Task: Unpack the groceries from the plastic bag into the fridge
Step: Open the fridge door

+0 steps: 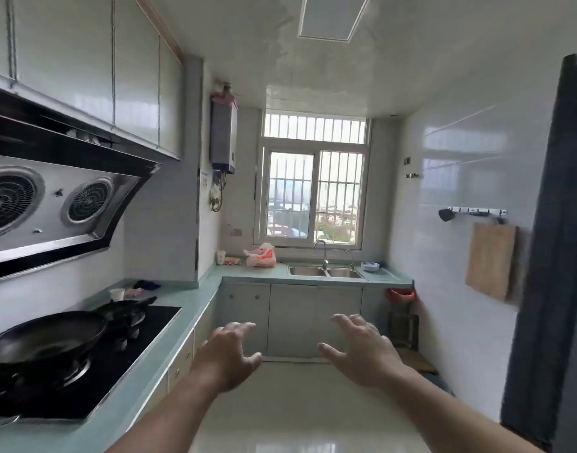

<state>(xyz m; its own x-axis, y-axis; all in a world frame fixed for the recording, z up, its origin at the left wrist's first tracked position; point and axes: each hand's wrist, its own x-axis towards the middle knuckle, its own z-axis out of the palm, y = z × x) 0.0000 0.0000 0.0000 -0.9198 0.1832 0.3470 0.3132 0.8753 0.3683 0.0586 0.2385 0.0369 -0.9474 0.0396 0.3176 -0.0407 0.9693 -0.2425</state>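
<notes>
A pink and orange plastic bag [262, 256] sits on the far green counter, left of the sink and below the window. My left hand [230, 353] and my right hand [362, 349] are stretched out in front of me over the floor, fingers spread, holding nothing. Both hands are far from the bag. A tall dark panel [548, 250] rises at the right edge; it may be the fridge, but I cannot tell.
A black wok [48, 338] rests on the hob [123, 364] on the left counter, under a range hood [51, 197]. A double sink [324, 272] with a tap lies at the far end. A wooden cutting board [491, 259] hangs on the right wall. A red bag [400, 295] hangs beside the far cabinets.
</notes>
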